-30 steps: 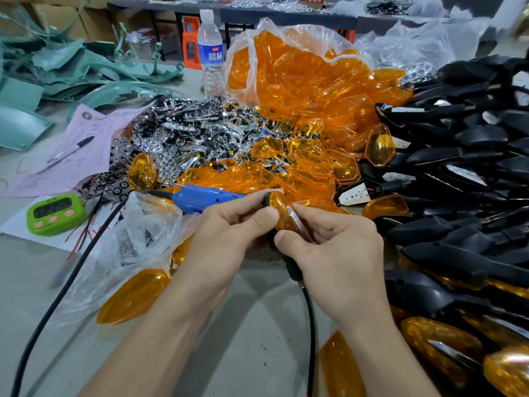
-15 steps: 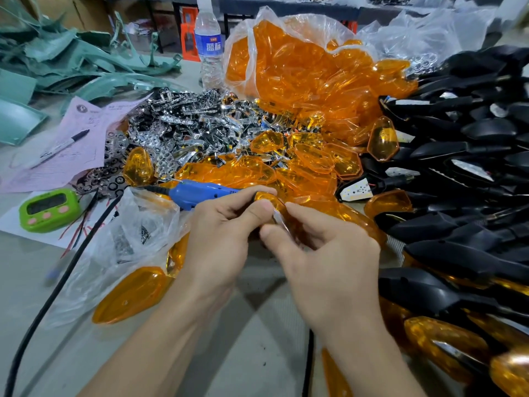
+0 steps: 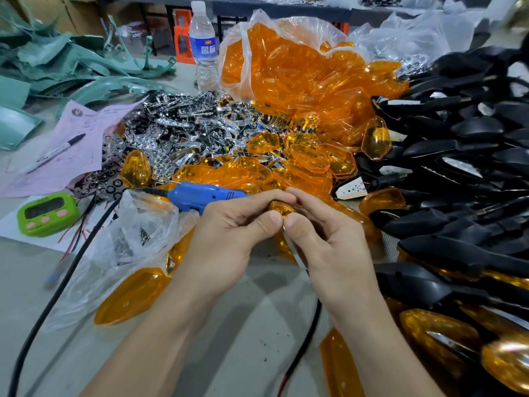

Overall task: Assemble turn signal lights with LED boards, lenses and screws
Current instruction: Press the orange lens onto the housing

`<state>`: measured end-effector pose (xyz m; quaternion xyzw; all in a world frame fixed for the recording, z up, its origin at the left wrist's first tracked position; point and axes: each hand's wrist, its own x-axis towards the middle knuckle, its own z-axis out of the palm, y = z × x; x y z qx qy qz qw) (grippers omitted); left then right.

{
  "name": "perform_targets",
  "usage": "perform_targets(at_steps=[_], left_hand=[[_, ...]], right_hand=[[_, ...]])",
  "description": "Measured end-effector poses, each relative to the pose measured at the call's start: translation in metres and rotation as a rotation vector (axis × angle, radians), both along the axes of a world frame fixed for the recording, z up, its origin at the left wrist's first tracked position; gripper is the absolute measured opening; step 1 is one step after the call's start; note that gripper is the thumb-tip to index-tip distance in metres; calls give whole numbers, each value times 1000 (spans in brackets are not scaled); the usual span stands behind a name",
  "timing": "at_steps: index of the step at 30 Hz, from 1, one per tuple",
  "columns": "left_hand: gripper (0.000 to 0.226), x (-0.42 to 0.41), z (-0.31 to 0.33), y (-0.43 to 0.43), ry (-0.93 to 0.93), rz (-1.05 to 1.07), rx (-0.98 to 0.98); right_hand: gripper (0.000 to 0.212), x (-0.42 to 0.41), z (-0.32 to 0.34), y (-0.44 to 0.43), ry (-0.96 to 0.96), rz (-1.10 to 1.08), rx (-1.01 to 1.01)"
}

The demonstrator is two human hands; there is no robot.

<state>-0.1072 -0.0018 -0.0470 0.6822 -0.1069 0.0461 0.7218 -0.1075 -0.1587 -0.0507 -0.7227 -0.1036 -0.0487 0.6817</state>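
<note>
Pinches turn signal light (image 3: 282,210) at frame centre between thumbs and forefingers of left hand (image 3: 229,236) and right hand (image 3: 332,247). Suggests lens seating in progress, screw fastening not yet done, with blue screwdriver (image 3: 206,196) unheld just above. Shows finished lights (image 3: 438,339) lower right, many bare black housings (image 3: 472,133) at right. Looks amber, glossy, translucent.

Both hands, left hand (image 3: 226,242) and right hand (image 3: 335,253), pinch an amber turn signal (image 3: 282,209) above the table (image 3: 229,339).
</note>
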Motion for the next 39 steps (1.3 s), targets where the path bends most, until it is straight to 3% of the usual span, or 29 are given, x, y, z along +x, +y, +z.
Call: perform_targets(at_steps=[5,12,17,20,24,27,29,32,35,39], left_hand=[[32,-2,-2,-5,-12,183,79],[44,-1,3,-3,223,-62,-272],[23,-2,1,-10,186,17,-353],[24,-2,0,-14,175,114,-319],[25,2,1,-19,184,185,-281],[34,6,3,-23,185,225,-192],[47,7,2,-22,223,141,-177],[64,1,-3,-18,252,-6,-101],[57,-5,-6,-23,198,-67,20],[43,-11,-5,-27,156,22,223]], right_hand=[[26,3,0,7,-60,-47,50],[27,2,3,0,-106,-48,58],[27,-1,3,4,-121,-58,116],[34,-2,6,8,-125,-78,118],[28,3,3,13,-26,-111,174],[24,7,9,14,132,-107,329],[18,13,14,8,244,-70,483],[47,17,17,-1,410,-76,715],[60,14,16,-1,464,-89,749],[42,12,9,-6,437,-85,726]])
